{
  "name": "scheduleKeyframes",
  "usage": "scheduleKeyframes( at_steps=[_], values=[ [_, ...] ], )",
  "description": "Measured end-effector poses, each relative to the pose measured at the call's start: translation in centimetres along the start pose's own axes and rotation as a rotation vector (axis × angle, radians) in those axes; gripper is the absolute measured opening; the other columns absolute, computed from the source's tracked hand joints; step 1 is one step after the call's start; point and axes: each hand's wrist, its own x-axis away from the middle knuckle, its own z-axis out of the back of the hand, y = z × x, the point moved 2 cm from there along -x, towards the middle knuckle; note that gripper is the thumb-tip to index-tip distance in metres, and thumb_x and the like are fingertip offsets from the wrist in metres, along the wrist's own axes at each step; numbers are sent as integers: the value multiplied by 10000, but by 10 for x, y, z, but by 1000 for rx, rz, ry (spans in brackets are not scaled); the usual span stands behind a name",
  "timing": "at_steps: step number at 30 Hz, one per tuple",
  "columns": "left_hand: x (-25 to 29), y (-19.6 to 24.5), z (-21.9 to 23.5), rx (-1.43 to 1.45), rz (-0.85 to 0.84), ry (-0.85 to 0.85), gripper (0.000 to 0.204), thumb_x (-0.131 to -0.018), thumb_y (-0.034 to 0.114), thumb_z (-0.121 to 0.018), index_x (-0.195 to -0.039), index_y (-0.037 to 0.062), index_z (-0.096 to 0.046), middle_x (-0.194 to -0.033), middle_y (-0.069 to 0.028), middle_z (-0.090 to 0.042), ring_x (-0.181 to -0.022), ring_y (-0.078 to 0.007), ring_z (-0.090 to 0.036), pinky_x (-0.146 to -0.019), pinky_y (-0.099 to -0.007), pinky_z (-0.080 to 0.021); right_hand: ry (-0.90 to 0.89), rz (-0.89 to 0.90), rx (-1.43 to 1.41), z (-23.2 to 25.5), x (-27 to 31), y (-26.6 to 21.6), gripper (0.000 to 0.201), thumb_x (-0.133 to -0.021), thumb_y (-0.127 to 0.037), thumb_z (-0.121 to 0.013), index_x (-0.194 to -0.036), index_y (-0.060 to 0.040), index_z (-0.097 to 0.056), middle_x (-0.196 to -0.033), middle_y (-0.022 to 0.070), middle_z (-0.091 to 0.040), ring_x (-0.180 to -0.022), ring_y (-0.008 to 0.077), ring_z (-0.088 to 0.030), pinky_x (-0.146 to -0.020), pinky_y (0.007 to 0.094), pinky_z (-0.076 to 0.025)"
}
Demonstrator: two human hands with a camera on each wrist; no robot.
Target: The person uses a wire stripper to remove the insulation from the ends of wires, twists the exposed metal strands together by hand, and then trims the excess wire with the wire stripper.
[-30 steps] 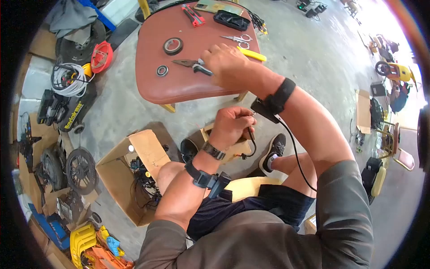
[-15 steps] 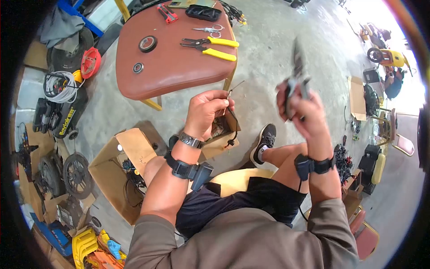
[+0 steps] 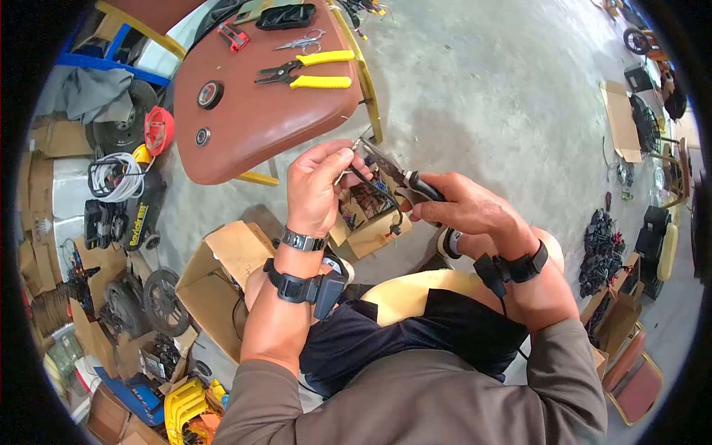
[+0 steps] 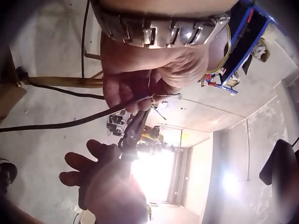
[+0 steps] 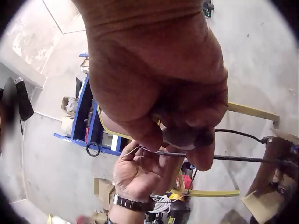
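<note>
My left hand (image 3: pixel 313 185) pinches a thin black cable (image 3: pixel 380 193) near its bared end between thumb and fingers. Fine wire strands poke out above the fingertips, and the rest of the cable hangs toward a small open box. In my right hand (image 3: pixel 475 202) are pliers (image 3: pixel 426 188) with black and grey handles. Their tips point up and left, right at the bared wire by the left fingertips. The left wrist view shows the cable (image 4: pixel 56 125) running into the pinch, with the dark pliers (image 4: pixel 134 129) close below it. My right palm hides most of the handles in the right wrist view.
On a brown padded seat (image 3: pixel 267 141) lie yellow-handled wire strippers (image 3: pixel 322 81), scissors (image 3: pixel 300 42), a tape roll (image 3: pixel 211 94), a ring-shaped bearing (image 3: pixel 202 136) and a red cutter (image 3: pixel 236 38). A small box (image 3: pixel 374 239) and a larger carton (image 3: pixel 199 293) stand on the floor.
The right hand took the pliers from the seat, swung them out to the right, then brought them in to the wire. The left hand keeps its pinch on the cable.
</note>
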Motion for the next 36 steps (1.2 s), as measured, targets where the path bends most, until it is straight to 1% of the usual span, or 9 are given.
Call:
scheduleKeyframes(
  at_steps=[2, 5, 8, 11, 14, 16, 22, 29, 36],
  values=[
    [-3, -1, 0, -10, -1, -3, 164, -943, 86, -606, -1066, -2, -671, -860, -100, -676, -779, -249, -679, -719, -350, -565, -21, -31, 56, 3, -1, 2, 350, -905, -270, -642, -1143, -13, -635, -799, 125, -655, -744, 193, -583, -688, 373, -467],
    [-6, -2, 2, -24, -13, -25, 164, -938, 87, -613, -1060, -4, -674, -858, -104, -677, -774, -249, -677, -711, -342, -556, 0, 12, 134, 6, -4, -1, 352, -905, -262, -635, -1164, -24, -631, -803, 168, -652, -733, 240, -595, -690, 398, -473],
    [-7, -2, 3, -35, -29, -37, 156, -929, 76, -622, -1048, -9, -676, -855, -110, -681, -779, -249, -680, -708, -337, -555, 20, 14, 143, 8, -7, 0, 351, -908, -261, -624, -1161, -19, -632, -823, 201, -656, -751, 289, -617, -708, 415, -478],
    [-7, -1, 3, -28, -33, -17, 146, -921, 60, -630, -1039, -11, -678, -847, -112, -688, -778, -244, -684, -695, -322, -548, 48, 31, 162, 9, -11, 4, 351, -902, -254, -623, -1156, -12, -631, -826, 209, -660, -772, 310, -639, -715, 422, -484],
    [-7, -1, 4, -59, -31, -13, 149, -914, 46, -634, -1048, -4, -676, -840, -110, -692, -774, -236, -686, -686, -308, -541, 53, 7, 183, 10, -11, 1, 352, -895, -252, -622, -1150, -9, -633, -827, 211, -664, -785, 333, -647, -720, 430, -489],
    [-8, -2, 5, -86, -29, -11, 167, -912, 39, -631, -1071, 6, -670, -836, -106, -694, -768, -229, -686, -685, -299, -537, 57, -8, 213, 11, -9, -3, 343, -894, -251, -621, -1138, -10, -636, -818, 208, -661, -781, 336, -646, -718, 433, -489],
    [-7, 1, 0, -99, -23, -33, 330, -883, 16, -635, -1212, 22, -604, -835, -95, -696, -767, -211, -686, -690, -278, -531, 59, 4, 236, 11, -10, -8, 312, -899, -247, -618, -1090, -1, -637, -803, 211, -653, -777, 343, -645, -709, 438, -487],
    [-5, 1, 0, -95, -18, -36, 360, -873, 9, -638, -1230, 18, -596, -834, -100, -701, -770, -211, -688, -705, -274, -538, 57, 26, 215, 9, -11, -6, 302, -911, -242, -631, -1076, 12, -630, -811, 231, -654, -786, 373, -649, -711, 453, -490],
    [-6, 2, 2, -82, -30, -43, 373, -869, 5, -640, -1239, 22, -595, -838, -101, -702, -774, -216, -690, -713, -282, -542, 127, 49, 289, 6, -8, -15, 312, -922, -248, -640, -1099, 7, -608, -858, 253, -663, -854, 423, -650, -734, 472, -495]
  ],
)
